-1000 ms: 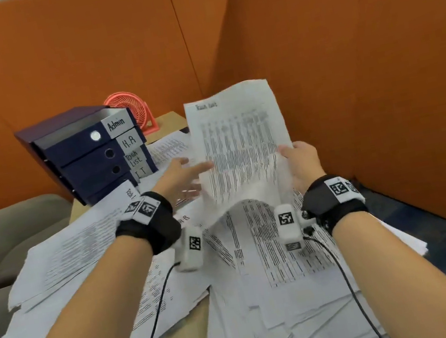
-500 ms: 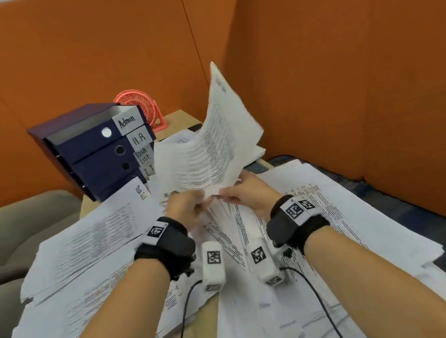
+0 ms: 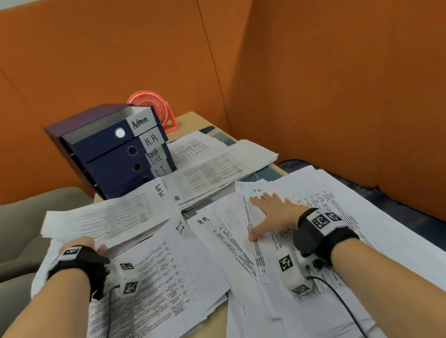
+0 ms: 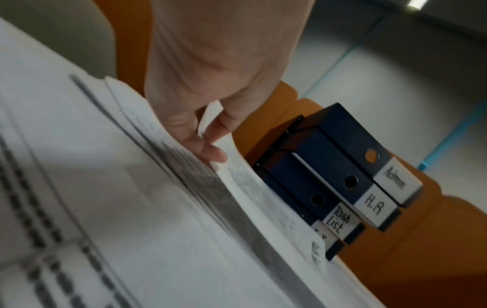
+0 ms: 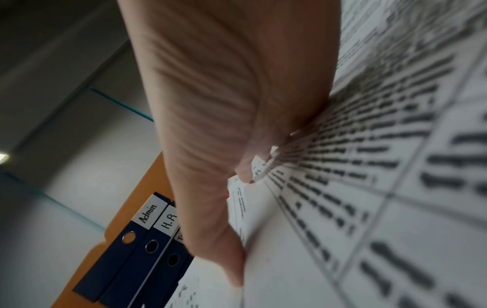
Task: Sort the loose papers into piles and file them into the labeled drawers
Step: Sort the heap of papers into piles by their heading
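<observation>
matt printed paper sheets (image 3: 153, 288)

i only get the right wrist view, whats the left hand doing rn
Observer: The left hand pinches the edge of a paper stack between thumb and fingers.
Operator: which stack
Observer: In the head view its top sheet is headed Task list, and it lies just in front of the drawers.
Operator: and whats under my right hand
Observer: The right hand lies flat, fingers spread, on a sheet headed H.R atop the big loose heap.
</observation>
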